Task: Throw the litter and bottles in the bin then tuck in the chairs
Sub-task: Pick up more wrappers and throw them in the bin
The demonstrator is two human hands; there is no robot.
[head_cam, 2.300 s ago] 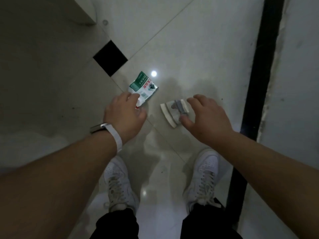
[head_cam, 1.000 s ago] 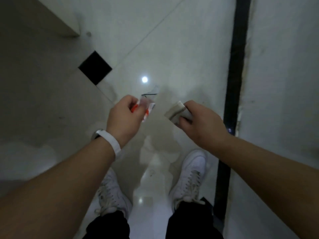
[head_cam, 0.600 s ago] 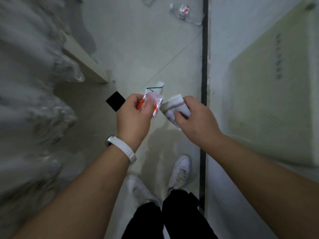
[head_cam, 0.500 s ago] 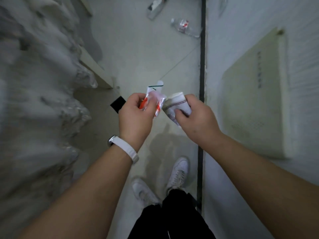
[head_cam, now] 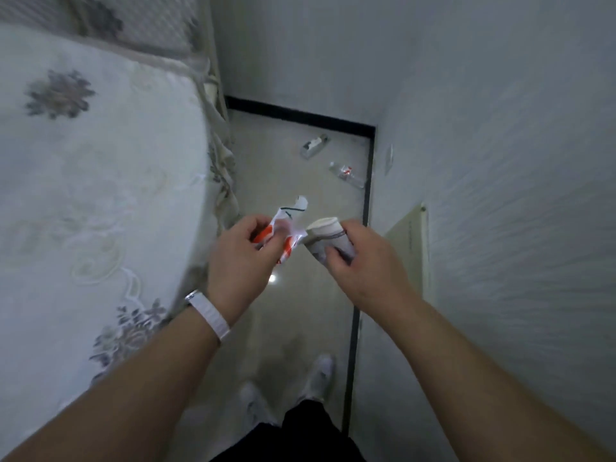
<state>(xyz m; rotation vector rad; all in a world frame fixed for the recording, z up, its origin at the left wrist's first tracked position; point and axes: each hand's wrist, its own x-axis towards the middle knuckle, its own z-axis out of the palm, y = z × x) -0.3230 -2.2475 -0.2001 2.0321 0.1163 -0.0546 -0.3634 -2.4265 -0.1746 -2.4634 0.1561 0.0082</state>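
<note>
Litter is in both hands, and more lies on the floor ahead. A floral cloth fills the left side, its edge hanging down to the floor. A pale wall takes up the right, with a yellowish panel set low on it and a black skirting along its foot. The left hand, a white band on its wrist, pinches a crumpled white-and-orange wrapper between thumb and fingers. The right hand has its fingers curled round a squashed paper cup, rim towards the wrapper; the two nearly touch. White shoes stand below. Farther off, a clear bottle lies on its side by the skirting, and a small carton lies beyond it, near the corner.
</note>
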